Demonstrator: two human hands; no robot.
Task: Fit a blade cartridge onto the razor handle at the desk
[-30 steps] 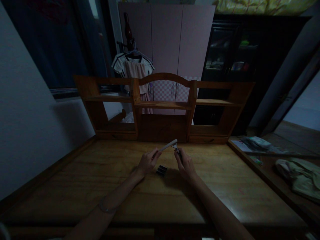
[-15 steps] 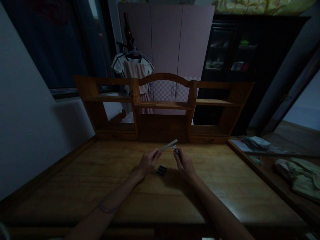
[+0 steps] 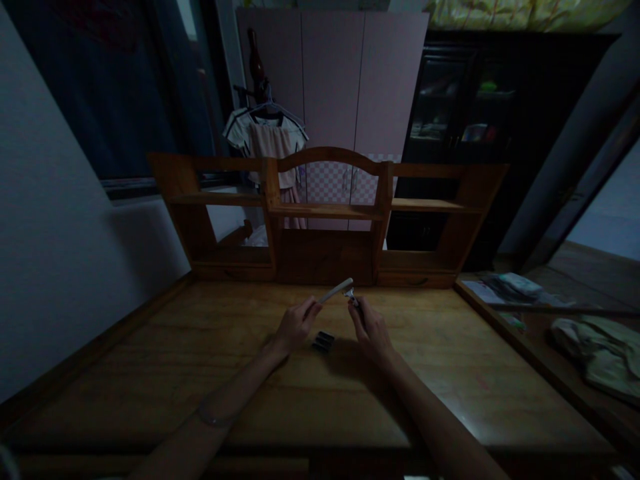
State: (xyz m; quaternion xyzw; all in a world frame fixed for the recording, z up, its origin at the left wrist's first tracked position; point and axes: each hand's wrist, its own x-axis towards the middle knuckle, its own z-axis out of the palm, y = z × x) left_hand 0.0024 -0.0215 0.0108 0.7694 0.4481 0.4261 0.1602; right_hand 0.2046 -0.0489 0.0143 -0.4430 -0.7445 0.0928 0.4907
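Observation:
My left hand (image 3: 295, 325) pinches the near end of a slim white stick-like object (image 3: 337, 291) that points up and to the right. My right hand (image 3: 371, 329) is closed on a small dark tool with a metal tip (image 3: 351, 296), and the tip sits right at the white object's far end. Both hands hover just above the wooden desk (image 3: 200, 360). On the desk between my wrists lies a small dark item that looks like batteries (image 3: 323, 341).
A wooden shelf unit (image 3: 327, 213) stands along the desk's back edge. Behind it are a pink wardrobe (image 3: 333, 80), hanging clothes (image 3: 267, 143) and a dark cabinet (image 3: 465, 113). Cloths and papers (image 3: 590, 340) lie on the surface at the right. A wall is at the left.

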